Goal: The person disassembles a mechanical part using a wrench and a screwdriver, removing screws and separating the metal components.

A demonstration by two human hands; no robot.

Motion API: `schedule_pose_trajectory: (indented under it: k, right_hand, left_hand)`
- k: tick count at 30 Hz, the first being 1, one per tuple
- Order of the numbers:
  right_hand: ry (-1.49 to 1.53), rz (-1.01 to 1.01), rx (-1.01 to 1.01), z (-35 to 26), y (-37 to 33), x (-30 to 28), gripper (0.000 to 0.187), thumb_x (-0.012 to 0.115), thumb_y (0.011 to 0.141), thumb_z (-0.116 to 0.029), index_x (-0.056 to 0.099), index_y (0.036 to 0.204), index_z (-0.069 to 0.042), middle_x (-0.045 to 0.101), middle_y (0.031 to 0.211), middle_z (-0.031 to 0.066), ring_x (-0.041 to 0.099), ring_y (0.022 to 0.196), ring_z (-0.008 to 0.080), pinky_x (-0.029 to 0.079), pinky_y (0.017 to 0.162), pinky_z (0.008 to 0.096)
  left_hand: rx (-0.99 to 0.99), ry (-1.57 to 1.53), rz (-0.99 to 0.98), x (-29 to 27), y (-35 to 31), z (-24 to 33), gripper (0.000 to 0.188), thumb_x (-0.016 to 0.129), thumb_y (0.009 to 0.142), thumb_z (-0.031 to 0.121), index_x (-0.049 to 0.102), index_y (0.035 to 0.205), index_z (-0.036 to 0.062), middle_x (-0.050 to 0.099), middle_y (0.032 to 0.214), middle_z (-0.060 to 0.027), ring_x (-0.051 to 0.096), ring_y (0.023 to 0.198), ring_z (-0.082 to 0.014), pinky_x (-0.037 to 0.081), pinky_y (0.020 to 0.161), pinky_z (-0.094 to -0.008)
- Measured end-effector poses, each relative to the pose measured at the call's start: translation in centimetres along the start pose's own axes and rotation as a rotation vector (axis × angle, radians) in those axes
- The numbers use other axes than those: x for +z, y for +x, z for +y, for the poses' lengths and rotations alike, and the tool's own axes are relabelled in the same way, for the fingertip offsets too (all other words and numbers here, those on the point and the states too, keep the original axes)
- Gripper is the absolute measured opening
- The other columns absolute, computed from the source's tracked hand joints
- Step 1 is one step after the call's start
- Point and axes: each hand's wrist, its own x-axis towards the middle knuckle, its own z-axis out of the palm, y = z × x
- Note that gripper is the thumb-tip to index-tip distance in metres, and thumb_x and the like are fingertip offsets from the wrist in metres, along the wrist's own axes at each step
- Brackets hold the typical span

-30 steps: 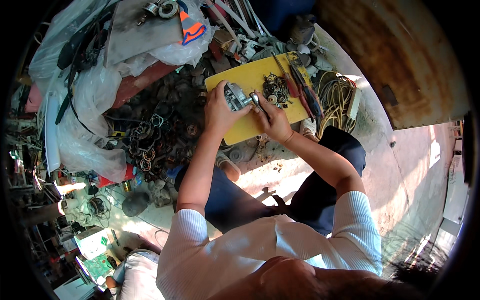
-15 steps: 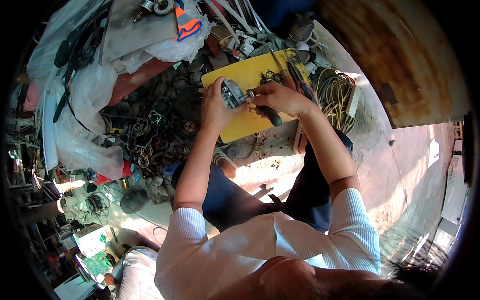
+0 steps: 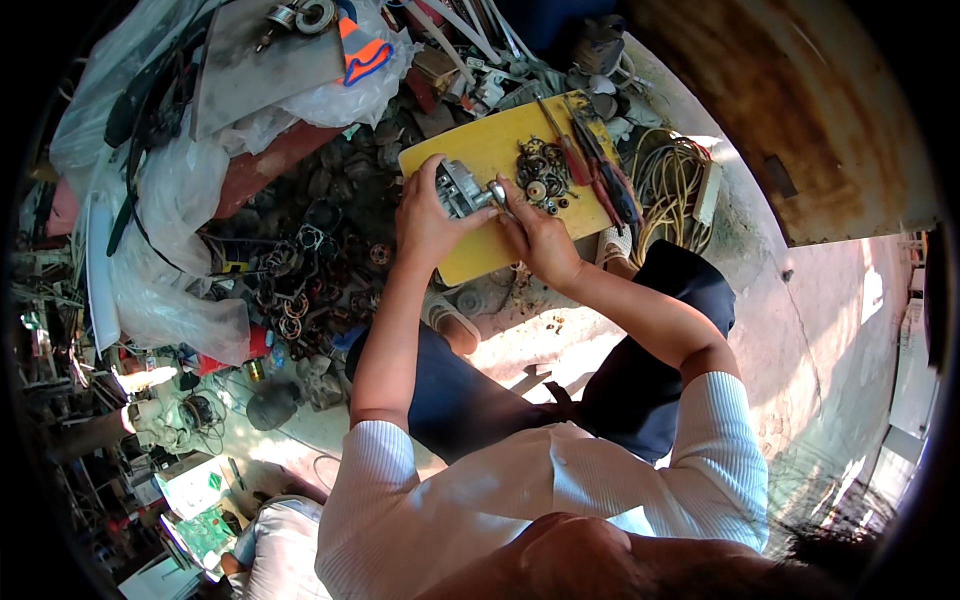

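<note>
Mostly hidden, one tool (image 3: 497, 190) was gripped by the right hand (image 3: 541, 238). One grey housing (image 3: 459, 188) was clasped by the left hand (image 3: 424, 222).

No readable text anywhere in view. Closest candidates: pale sheet (image 3: 190, 492) at 8 o'clock carries a green mark (image 3: 214, 481), shape too small to make out; white panel (image 3: 908, 365) just past 3 o'clock has faint dark marks, can't resolve them as letters or digits; yellow patch (image 3: 235, 267) between 9 and 10 o'clock, can't tell if it's a label.
</note>
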Motion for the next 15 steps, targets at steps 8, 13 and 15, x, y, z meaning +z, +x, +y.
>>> schedule_pose_trajectory:
  k: [8, 13, 15]
  right_hand:
    - [0.146, -0.030, 0.027, 0.3, 0.4, -0.4, 0.055, 0.057, 0.094, -0.007, 0.038, 0.146, -0.011, 0.067, 0.100, 0.0205, 0.069, 0.085, 0.0305, 0.051, 0.076, 0.0331]
    - [0.406, -0.021, 0.251, -1.1, 1.7, -2.5, 0.051, 0.056, 0.094, -0.008, 0.043, 0.143, -0.007, 0.067, 0.089, 0.0167, 0.067, 0.077, 0.0229, 0.051, 0.075, 0.0319]
    - [0.307, -0.122, 0.275, -1.7, 2.3, -4.4, 0.050, 0.054, 0.095, -0.008, 0.042, 0.143, -0.005, 0.065, 0.085, 0.0133, 0.064, 0.074, 0.0175, 0.051, 0.074, 0.0307]
  left_hand:
    - [0.003, -0.141, 0.064, 0.1, -0.6, -0.8, 0.096, 0.091, 0.058, 0.023, 0.039, 0.137, 0.0082, 0.057, 0.123, -0.0189, 0.057, 0.115, -0.0337, 0.046, 0.097, -0.0419]
    - [-0.194, -0.518, -0.014, 0.3, -0.2, -2.3, 0.084, 0.089, 0.064, 0.024, 0.045, 0.132, 0.0020, 0.061, 0.116, -0.0133, 0.060, 0.107, -0.0227, 0.047, 0.093, -0.0355]
    - [-0.283, -0.821, -0.023, -0.1, 0.1, -2.3, 0.073, 0.087, 0.070, 0.026, 0.050, 0.127, 0.0003, 0.062, 0.112, -0.0070, 0.059, 0.102, -0.0144, 0.047, 0.090, -0.0303]
